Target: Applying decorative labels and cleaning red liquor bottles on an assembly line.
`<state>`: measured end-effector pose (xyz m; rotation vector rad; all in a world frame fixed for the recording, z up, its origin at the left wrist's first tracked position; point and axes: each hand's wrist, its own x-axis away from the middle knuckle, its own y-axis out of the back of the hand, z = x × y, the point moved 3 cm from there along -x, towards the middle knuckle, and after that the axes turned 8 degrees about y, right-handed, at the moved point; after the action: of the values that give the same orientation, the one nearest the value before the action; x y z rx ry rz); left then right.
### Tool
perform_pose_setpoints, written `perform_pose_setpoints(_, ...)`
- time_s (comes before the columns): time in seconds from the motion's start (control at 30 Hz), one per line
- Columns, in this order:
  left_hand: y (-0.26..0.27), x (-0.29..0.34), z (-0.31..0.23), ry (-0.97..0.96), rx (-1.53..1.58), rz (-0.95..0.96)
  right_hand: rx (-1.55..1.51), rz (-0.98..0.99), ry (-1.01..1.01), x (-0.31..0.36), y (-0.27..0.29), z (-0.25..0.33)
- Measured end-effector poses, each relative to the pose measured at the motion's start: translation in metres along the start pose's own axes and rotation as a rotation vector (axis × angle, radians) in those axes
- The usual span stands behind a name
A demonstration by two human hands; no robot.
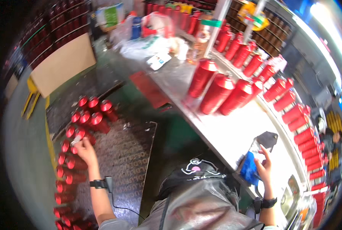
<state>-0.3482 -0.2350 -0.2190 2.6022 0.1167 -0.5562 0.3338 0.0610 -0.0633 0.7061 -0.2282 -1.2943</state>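
At the left, my left hand (86,151) reaches over a group of red metal cylinders with narrow silvery necks. Its fingers are closed at the top of one red cylinder (74,148), and a pale bit shows at the fingertips. More such cylinders (99,122) stand close around it. Over the bench on the right, my right hand (264,165) has thumb and forefinger apart and holds nothing that I can see. Beside it lie a blue cloth (249,168) and a dark grey piece, perhaps fabric (267,139).
Several large red cylinders (217,94) stand on the metal bench (213,128). A long curved row of them (293,114) lines its far side. Plastic bags (144,46) and a white card (158,60) lie at the bench's far end. A tan board (63,65) stands at the upper left.
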Motion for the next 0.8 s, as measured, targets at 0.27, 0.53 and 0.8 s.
perform_pose_setpoints(0.27,-0.128,0.21,-0.357,-0.44,0.655,0.882,0.153,-0.134,-0.007,0.039,0.041,0.017)
perform_pose_setpoints(0.53,-0.178,0.226,-0.486,-0.574,0.701,0.504,0.156,-0.314,-0.064,0.09,0.093,-0.027)
perform_pose_setpoints(0.8,-0.161,0.27,-0.501,-0.632,0.707,0.407,0.109,-0.33,-0.105,0.092,0.12,-0.067)
